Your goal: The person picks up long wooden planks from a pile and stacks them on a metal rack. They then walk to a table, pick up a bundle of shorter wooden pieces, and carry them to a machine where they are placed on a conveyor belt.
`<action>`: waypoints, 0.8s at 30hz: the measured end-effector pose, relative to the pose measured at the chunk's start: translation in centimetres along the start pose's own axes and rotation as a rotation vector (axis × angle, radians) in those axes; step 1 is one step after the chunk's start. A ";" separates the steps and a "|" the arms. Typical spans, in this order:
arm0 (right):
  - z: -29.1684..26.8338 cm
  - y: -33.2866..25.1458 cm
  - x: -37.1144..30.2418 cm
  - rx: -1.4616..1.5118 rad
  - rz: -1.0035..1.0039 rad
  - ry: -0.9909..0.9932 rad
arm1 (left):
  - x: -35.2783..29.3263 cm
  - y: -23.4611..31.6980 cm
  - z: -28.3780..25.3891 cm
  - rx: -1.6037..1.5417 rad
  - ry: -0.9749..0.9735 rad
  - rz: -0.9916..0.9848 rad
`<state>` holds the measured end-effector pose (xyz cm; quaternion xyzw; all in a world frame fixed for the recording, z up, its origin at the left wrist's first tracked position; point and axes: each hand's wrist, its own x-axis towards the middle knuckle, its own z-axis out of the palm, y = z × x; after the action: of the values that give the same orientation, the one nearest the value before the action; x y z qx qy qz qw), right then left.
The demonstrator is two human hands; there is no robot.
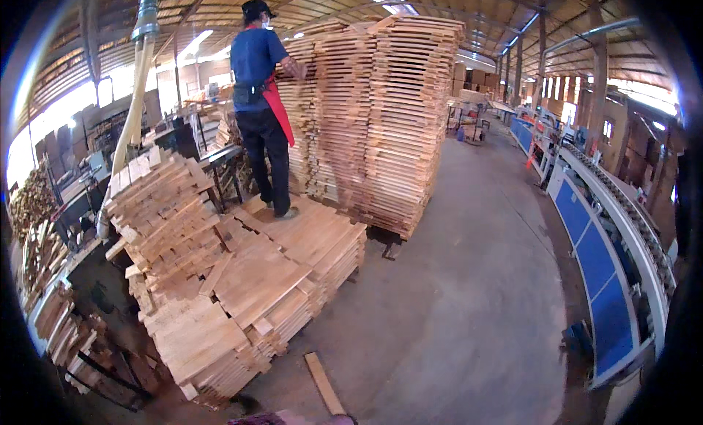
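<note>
The tall stack of boards [370,124] is best left undisturbed by any passing plank end, since its layers have uneven, jutting edges; a co-worker [256,73] in dark clothes and a red apron stands on the broad low stack [263,275] right beside it, so a long piece handled here calls for slow turns and a clear space around that person's legs. Low to the front, over the grey floor [469,278], a single loose plank [324,382] slants just beside the low stack's near corner, apart from it, its far end angled to the left. Good handling, I judge, means a grip that balances its length, the far end kept low and watched, and fingertips well clear of rough edges and corners — splinters are likely on raw wood. The plank's near end meets the lower edge of the view at a small purplish patch [342,420]; a second purple patch [256,419] shows to the left, apart from the plank. Either may be sleeve or glove — I cannot tell whether the fingers are apart, together or clamped on the plank.
</note>
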<state>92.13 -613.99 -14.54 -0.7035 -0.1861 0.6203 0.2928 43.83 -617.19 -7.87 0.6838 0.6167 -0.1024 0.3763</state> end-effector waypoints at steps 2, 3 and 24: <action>-0.4 -4.2 4.4 0.099 -0.083 0.017 | 0.3 -0.5 -0.4 -0.062 -0.043 -0.124; -0.3 -6.4 6.9 0.166 -0.144 0.020 | 0.8 -0.6 -0.4 -0.088 -0.059 -0.170; 1.6 -26.3 27.4 -0.098 0.278 -0.139 | 51.8 21.5 -45.2 -0.433 0.287 0.180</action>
<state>97.61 -576.57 -18.61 -0.6912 -0.1367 0.6922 0.1558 60.28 -547.60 0.58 0.6471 0.6080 0.1637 0.4299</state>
